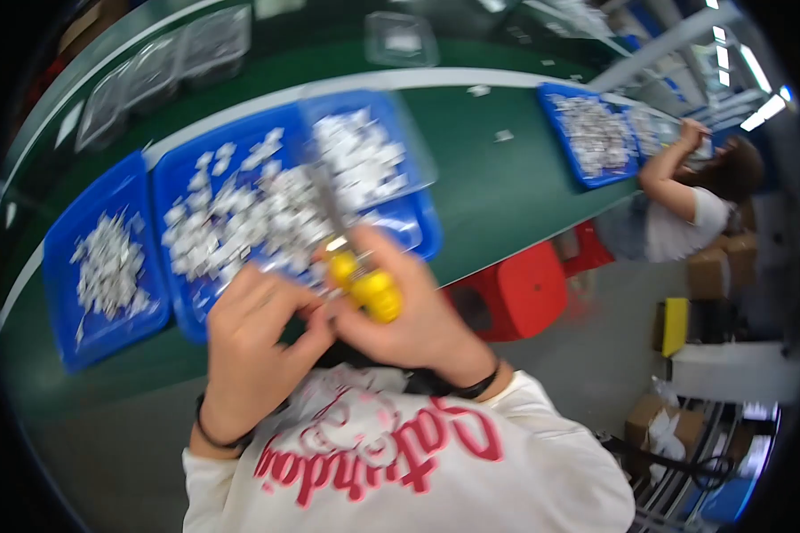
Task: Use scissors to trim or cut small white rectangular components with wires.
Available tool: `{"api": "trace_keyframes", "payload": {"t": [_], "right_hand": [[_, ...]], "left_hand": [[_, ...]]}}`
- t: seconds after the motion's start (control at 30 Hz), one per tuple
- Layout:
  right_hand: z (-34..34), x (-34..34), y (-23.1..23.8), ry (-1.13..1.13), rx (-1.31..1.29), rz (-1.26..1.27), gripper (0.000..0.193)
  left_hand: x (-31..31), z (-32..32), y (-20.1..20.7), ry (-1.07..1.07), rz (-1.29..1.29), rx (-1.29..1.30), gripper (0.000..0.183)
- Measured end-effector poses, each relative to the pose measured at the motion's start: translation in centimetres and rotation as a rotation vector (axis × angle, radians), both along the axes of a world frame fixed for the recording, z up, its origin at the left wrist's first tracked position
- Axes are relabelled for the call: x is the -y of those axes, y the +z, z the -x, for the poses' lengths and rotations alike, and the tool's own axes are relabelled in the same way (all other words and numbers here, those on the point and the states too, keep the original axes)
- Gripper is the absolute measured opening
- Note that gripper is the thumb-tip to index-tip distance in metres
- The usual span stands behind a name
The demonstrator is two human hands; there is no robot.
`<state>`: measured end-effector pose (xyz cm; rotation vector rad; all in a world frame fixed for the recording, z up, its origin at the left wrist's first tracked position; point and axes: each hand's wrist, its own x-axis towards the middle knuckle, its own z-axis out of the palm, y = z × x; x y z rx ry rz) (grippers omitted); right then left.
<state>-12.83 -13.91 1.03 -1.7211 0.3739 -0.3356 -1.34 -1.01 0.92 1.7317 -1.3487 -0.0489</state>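
Note:
My right hand (409, 306) is wrapped round a tool with a yellow handle (373, 291) and a long metal shaft. The shaft points away over the big blue tray (180, 169), and motion smears its tip, so I cannot tell its exact kind. Beside it, my left hand (262, 333) is closed in a pinch, its fingertips close to the right hand's fingers. Whatever it pinches is too small or hidden to make out. Many small white pieces (231, 222) lie in the tray, and a clear plastic box (422, 147) at its right side holds more of them.
A smaller blue tray (58, 266) with white pieces stands on the left. Clear plastic boxes (164, 67) line the far side of the green table (484, 195). A red stool (533, 289) stands to the right. Another person (684, 204) sits by a further blue tray (587, 178).

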Motion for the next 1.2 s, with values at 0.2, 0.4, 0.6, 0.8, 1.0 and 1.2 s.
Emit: {"api": "trace_keyframes", "payload": {"t": [0.2, 0.4, 0.6, 0.8, 1.0, 1.2], "right_hand": [[-0.1, -0.3, -0.9, 0.11, 0.058, -0.005, 0.037], [0.7, 1.1, -0.4, 0.329, 0.062, -0.066, 0.038], [0.5, 1.5, -0.5, 0.308, 0.095, -0.087, 0.04], [0.0, 0.6, -1.0, 0.29, 0.114, -0.068, 0.045], [0.6, 0.2, -1.9, 0.105, 0.097, -0.107, 0.041], [0.6, 0.4, -1.3, 0.134, 0.146, -0.156, 0.035]], "left_hand": [[-0.9, 0.3, 0.3, 0.057, -0.183, -0.207, 0.013], [-0.7, -1.8, -0.6, -0.222, -0.316, -0.532, 0.009], [-0.5, -2.1, -0.5, -0.18, -0.334, -0.805, 0.005], [-1.6, -2.8, -0.5, -0.224, -0.331, -0.859, 0.007], [-0.3, -2.9, -1.3, -0.302, -0.333, -0.808, 0.008], [-0.7, -1.6, -2.0, -0.284, -0.265, -1.158, 0.018]]}}
